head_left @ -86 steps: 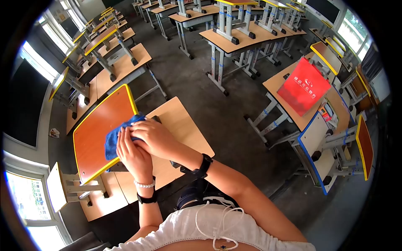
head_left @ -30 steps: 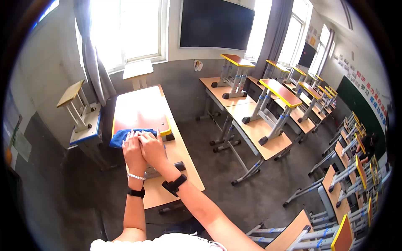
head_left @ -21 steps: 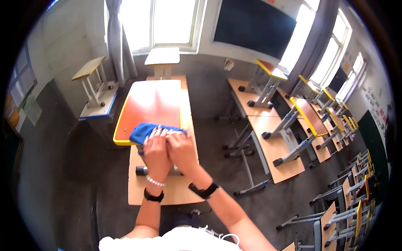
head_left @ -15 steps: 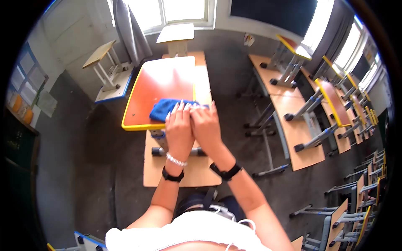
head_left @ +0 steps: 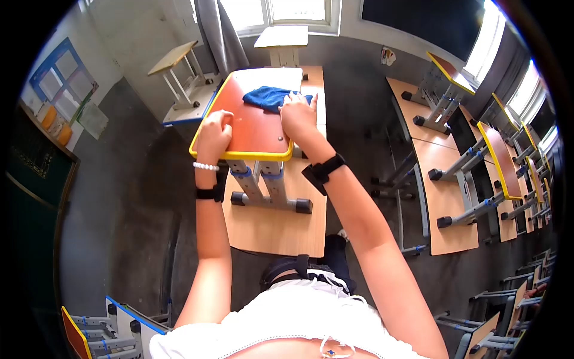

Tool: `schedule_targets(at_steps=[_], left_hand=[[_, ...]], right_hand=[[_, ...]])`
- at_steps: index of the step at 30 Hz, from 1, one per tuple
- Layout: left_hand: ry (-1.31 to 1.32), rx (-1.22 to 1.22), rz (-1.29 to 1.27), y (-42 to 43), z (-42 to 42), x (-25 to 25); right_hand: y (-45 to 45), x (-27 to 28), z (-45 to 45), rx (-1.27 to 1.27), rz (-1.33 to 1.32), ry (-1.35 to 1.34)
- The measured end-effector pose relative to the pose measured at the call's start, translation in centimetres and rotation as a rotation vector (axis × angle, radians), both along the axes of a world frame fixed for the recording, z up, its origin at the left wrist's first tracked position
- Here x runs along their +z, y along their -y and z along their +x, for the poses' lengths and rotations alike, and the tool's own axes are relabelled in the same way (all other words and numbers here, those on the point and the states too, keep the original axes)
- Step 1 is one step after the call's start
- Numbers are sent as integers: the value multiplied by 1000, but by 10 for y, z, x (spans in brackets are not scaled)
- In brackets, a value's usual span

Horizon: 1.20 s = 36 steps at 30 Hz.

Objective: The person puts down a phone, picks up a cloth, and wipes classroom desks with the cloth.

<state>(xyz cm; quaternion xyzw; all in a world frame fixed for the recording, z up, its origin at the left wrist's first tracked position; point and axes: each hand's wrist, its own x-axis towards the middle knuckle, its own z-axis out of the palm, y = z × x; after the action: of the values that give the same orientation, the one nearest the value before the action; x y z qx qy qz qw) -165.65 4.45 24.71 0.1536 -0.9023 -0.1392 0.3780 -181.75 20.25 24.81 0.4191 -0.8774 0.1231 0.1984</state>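
A stool with an orange-red seat (head_left: pixel 254 131) and yellow rim stands on a light wood desk (head_left: pixel 263 230) in front of me. Its grey metal legs (head_left: pixel 275 182) rest on the desktop. My left hand (head_left: pixel 214 136) curls its fingers over the seat's left edge near the front corner. A crumpled blue cloth (head_left: pixel 267 97) lies on the far right part of the seat. Pressed onto the cloth's right end, my right hand (head_left: pixel 299 115) has its fingers bent around it, with the thumb side toward the seat's right edge.
Behind the stool, another pale stool (head_left: pixel 281 37) stands near the window. Rows of desks with stools on top (head_left: pixel 439 152) line the right. A stool sits on a desk at the back left (head_left: pixel 176 63). A blackboard (head_left: pixel 30 197) is on the left wall.
My hands were together on the cloth near the seat's front right. The left has moved away to the left rim; the right and the cloth are farther back. The view has also shifted.
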Motion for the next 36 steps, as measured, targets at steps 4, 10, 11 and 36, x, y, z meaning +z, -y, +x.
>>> schedule_targets(at_steps=[4, 10, 11, 36], left_hand=[[4, -27, 26, -6, -1, 1], [55, -56, -33, -3, -2, 2], [76, -36, -22, -4, -2, 2], [164, 4, 5, -2, -17, -2]], right_hand=[[25, -8, -12, -105, -14, 49], [26, -11, -15, -95, -79, 76], [26, -10, -16, -94, -75, 72], [12, 3, -6, -95, -39, 171]])
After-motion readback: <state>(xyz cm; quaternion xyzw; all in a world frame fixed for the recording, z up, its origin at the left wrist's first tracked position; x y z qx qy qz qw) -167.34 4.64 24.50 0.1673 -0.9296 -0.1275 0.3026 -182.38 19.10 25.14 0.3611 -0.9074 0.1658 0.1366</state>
